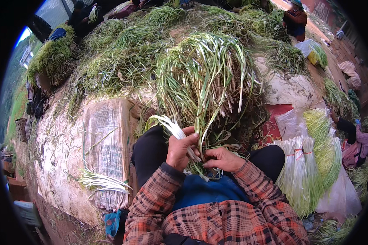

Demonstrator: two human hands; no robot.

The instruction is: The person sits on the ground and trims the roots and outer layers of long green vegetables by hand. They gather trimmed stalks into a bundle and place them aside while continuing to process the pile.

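Observation:
My left hand (181, 150) is closed around a small bunch of peeled white stalks (173, 128), which look like garlic or leek shoots. Beside it, my right hand (222, 159) pinches the lower end of a long green stalk (202, 122) that stands up between both hands. Right in front rises a large heap of unpeeled green stalks (214, 70) with brownish lower ends. On a woven plastic sack (104, 131) to the left lies a loose bunch of peeled white stalks (105, 181). Tied white bundles (297, 171) with red bands lie at the right. Blue cloth (207, 191) covers my lap.
Leafy green piles (132, 52) spread across the ground beyond. Other people sit at the upper left, at the upper right (295, 21) and at the far right (357, 142). A plastic bag with greens (312, 52) stands at the upper right. A woven basket (21, 129) is at the far left.

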